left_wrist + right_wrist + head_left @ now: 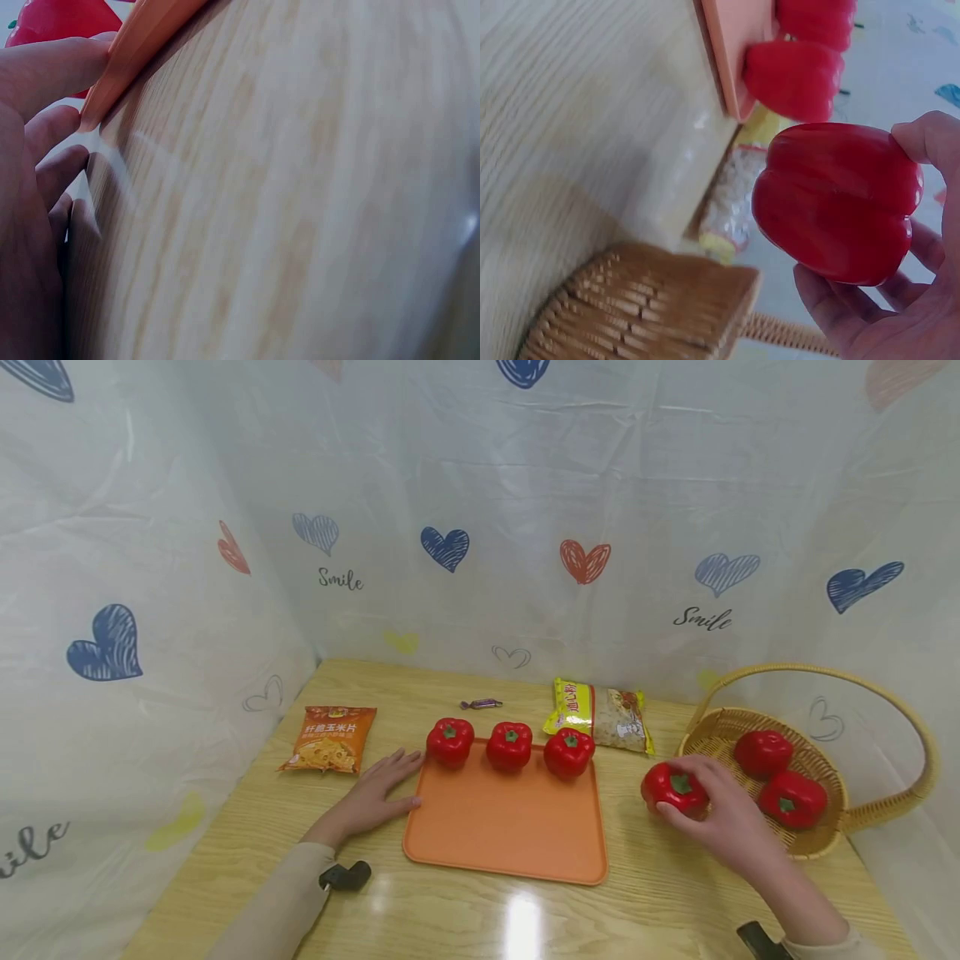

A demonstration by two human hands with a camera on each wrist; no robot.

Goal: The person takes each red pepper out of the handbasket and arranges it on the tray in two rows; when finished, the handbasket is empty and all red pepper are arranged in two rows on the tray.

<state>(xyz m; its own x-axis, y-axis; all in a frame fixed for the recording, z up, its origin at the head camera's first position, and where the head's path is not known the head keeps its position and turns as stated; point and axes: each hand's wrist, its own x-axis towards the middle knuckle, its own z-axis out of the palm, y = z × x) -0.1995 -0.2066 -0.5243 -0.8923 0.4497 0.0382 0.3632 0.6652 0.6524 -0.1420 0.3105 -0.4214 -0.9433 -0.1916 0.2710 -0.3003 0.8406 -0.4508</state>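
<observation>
Between thumb and fingers my right hand (723,814) grips a red bell pepper (836,202), held above the table just left of the wicker basket (836,839). Two more red peppers (793,799) lie inside that basket. On the orange tray (506,827), three red peppers (509,746) stand in a row along the far edge, green stems up. My left hand (371,802) rests on the table at the tray's left side, fingers extended, with the thumb touching the tray's edge in the left wrist view.
An orange snack bag (330,739) lies left of the tray. Behind the tray are a small purple-wrapped candy (481,703) and a yellow-and-clear food packet (600,714). The basket's tall handle (892,802) leans out to the right. A heart-print curtain (480,527) hangs behind the table.
</observation>
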